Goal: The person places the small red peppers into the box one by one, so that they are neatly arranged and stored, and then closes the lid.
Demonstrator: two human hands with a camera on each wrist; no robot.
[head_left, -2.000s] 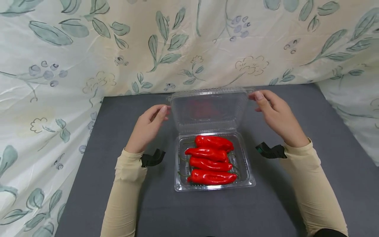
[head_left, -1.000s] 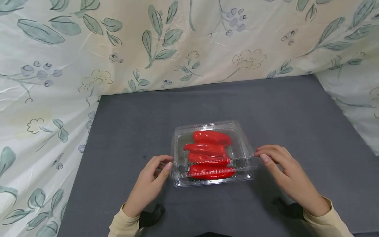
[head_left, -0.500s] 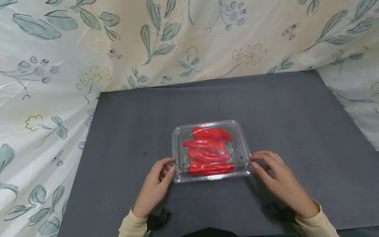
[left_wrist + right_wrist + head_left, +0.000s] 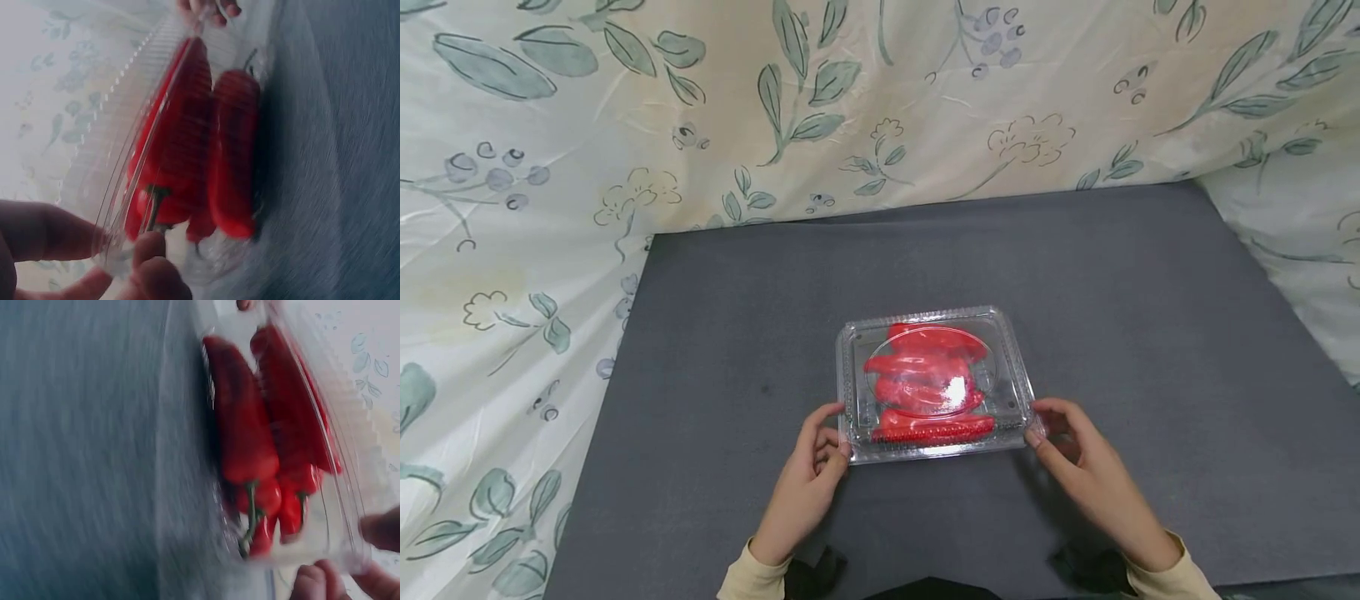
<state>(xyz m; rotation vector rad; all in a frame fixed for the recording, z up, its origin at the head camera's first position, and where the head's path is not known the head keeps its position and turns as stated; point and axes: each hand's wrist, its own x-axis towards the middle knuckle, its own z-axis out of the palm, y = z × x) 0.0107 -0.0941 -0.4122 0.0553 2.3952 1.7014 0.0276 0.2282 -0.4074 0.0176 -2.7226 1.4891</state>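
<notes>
A clear plastic clamshell container lies on the dark cloth, its lid down over several red peppers. At its near left corner my left hand pinches the rim between thumb and fingers. My right hand does the same at the near right corner, thumb on the rim. The left wrist view has the thumb and fingers around the container's edge, with the peppers behind the clear wall. Green stems show on the peppers in the right wrist view, which is blurred.
The dark grey cloth covers the table around the container. A pale curtain printed with leaves hangs along the back and left side, and another stretch on the right.
The lid stood upright two seconds ago and has swung down toward me over the peppers. Both hands came down with it and now pinch the near corners of the container.
</notes>
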